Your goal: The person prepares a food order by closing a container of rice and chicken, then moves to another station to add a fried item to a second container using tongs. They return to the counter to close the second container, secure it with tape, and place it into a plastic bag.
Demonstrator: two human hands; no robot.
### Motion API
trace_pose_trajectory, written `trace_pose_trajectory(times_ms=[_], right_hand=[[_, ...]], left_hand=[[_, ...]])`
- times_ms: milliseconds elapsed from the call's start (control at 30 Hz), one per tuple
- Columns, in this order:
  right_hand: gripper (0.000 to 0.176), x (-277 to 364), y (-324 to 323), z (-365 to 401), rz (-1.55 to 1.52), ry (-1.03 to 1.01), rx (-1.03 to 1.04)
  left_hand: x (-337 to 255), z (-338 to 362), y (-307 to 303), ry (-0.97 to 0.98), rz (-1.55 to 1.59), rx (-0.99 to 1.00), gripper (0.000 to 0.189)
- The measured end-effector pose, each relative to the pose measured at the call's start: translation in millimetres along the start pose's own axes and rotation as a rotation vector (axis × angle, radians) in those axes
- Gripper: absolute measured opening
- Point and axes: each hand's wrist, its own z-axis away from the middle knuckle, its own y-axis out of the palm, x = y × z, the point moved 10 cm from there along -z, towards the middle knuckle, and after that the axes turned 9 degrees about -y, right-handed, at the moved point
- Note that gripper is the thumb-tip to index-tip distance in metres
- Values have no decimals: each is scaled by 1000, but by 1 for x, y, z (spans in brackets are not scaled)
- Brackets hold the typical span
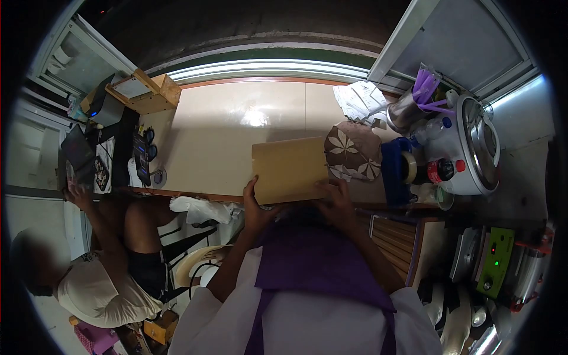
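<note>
A flat brown paper piece (pixel 290 170), perhaps a bag or board, is held over the front edge of the counter (pixel 219 127). My left hand (pixel 255 207) grips its lower left side, with the thumb along the edge. At its lower right corner, my right hand (pixel 338 201) holds it with bent fingers. Just beyond the paper's right side lies a brown cloth item with a pale leaf pattern (pixel 354 149).
White papers (pixel 361 100), a metal container with purple items (pixel 408 109), a blue holder (pixel 397 171), a cola bottle (pixel 444 170) and a large cooker (pixel 473 145) stand right. At left, another person (pixel 106 284) sits near a laptop (pixel 77 148) and wooden box (pixel 157 94).
</note>
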Motion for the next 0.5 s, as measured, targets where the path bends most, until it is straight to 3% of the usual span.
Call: trace_pose_trajectory(times_ms=[300,400,500], right_hand=[[50,8,-3,-2,34,-52,1],[50,4,-1,0,27,-50,7],[50,4,0,0,24,-50,4]], left_hand=[[-2,-2,-1,-75,29,-20,112],[-9,0,-3,-47,50,-53,102],[0,-3,1,-42,45,-46,110]])
